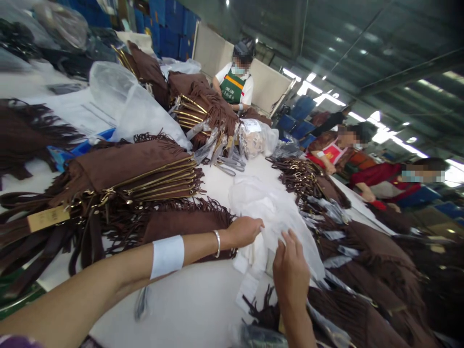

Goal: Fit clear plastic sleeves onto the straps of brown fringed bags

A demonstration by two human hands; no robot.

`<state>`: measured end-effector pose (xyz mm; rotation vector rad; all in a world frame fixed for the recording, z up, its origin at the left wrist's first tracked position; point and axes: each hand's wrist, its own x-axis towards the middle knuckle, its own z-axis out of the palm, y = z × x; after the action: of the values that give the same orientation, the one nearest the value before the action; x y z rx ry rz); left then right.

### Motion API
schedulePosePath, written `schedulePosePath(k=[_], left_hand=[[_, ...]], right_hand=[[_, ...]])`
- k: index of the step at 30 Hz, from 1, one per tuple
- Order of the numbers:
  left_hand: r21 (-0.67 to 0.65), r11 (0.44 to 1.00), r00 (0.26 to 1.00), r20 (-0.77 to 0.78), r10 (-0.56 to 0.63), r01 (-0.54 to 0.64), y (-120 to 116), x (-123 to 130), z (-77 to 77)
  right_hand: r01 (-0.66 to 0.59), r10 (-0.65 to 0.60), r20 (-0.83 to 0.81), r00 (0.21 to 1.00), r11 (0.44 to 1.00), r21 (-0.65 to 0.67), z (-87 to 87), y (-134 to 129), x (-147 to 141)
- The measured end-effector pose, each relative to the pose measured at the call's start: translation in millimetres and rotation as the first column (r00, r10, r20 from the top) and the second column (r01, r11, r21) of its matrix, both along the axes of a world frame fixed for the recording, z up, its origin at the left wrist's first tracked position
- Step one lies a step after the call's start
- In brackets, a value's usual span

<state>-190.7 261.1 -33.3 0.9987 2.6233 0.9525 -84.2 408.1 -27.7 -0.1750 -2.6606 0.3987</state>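
Observation:
My left hand point(244, 233) is closed, its fingers pinched at the near edge of a thin, translucent white plastic bag point(290, 210). My right hand point(293, 266) is beside the same bag, fingers loosely bent and apart, the tips close against the plastic; whether they touch it is hard to see. White strips of paper or tissue point(250, 278) lie below and between my hands. Just left of my left hand, a brown fringed bag point(181, 223) lies flat on the white table point(188, 302).
Stacked brown bags with gold zippers point(134, 169) and a tan tag point(49, 218) fill the left. Further brown bags point(377, 251) pile up on the right. A blue tray point(83, 145) sits behind the left stack. Across the table, a person in a green apron point(232, 87) works.

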Motion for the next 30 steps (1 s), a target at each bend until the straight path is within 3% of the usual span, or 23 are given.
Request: schedulePosePath(k=[2, 4, 7, 9, 12, 15, 17, 20, 22, 24, 26, 27, 29, 30], left_hand=[[-0.001, 1.0, 0.997, 0.076, 0.013, -0.013, 11.1, -12.0, -4.5], [-0.031, 1.0, 0.988, 0.152, 0.0, 0.004, 18.0, -15.3, -11.5], [-0.078, 0.996, 0.971, 0.237, -0.018, 0.037, 13.1, 3.5, -19.4], [-0.064, 0.997, 0.965, 0.262, -0.018, 0.036, -2.6, 28.8, -21.7], [0.029, 1.0, 0.951, 0.309, -0.01, 0.001, -36.9, 72.5, -26.0], [0.134, 0.984, 0.896, 0.442, 0.048, -0.119, -64.8, 109.9, -37.2], [0.138, 0.959, 0.783, 0.612, 0.115, -0.248, -70.5, 127.3, -46.7], [0.034, 0.943, 0.551, 0.819, 0.163, -0.33, -59.7, 141.3, -56.2], [0.003, 0.945, 0.412, 0.901, 0.139, -0.326, -47.1, 144.6, -57.6], [-0.011, 0.914, 0.315, 0.937, 0.151, -0.406, -36.8, 145.8, -57.5], [-0.025, 0.855, 0.305, 0.929, 0.212, -0.519, -31.9, 146.7, -58.6], [-0.027, 0.829, 0.326, 0.912, 0.25, -0.559, -31.4, 147.4, -59.9], [-0.014, 0.808, 0.361, 0.89, 0.278, -0.589, -33.0, 149.7, -63.0], [0.002, 0.808, 0.377, 0.885, 0.272, -0.589, -34.4, 151.1, -64.2]], right_hand=[[-0.114, 0.115, -0.01, 0.993, 0.989, 0.095, -29.9, -4.1, 46.6], [-0.255, 0.218, 0.205, 0.954, 0.951, 0.174, -69.0, -6.3, 84.5], [-0.27, 0.162, 0.359, 0.919, 0.923, 0.275, -119.4, -8.4, 119.4], [-0.233, 0.096, 0.399, 0.912, 0.922, 0.31, -135.0, -10.5, 131.7], [-0.195, 0.083, 0.385, 0.919, 0.945, 0.262, -132.5, -13.8, 141.6], [-0.088, 0.072, 0.289, 0.955, 0.995, 0.04, -117.1, -14.9, 143.2], [0.029, 0.019, 0.267, 0.964, 0.984, -0.174, -107.5, -15.3, 139.9], [0.107, 0.03, 0.302, 0.953, 0.897, -0.429, -98.0, -19.9, 133.2], [0.017, 0.12, 0.255, 0.959, 0.878, -0.478, -95.2, -26.3, 132.1], [-0.145, 0.264, 0.213, 0.941, 0.88, -0.452, -95.1, -32.3, 135.5], [-0.241, 0.379, 0.219, 0.899, 0.846, -0.475, -96.8, -33.8, 141.0], [-0.217, 0.382, 0.227, 0.896, 0.823, -0.525, -98.0, -32.2, 143.1], [-0.031, 0.269, 0.258, 0.928, 0.746, -0.666, -99.8, -25.7, 143.2], [0.096, 0.187, 0.289, 0.939, 0.663, -0.742, -100.2, -22.1, 140.7]])
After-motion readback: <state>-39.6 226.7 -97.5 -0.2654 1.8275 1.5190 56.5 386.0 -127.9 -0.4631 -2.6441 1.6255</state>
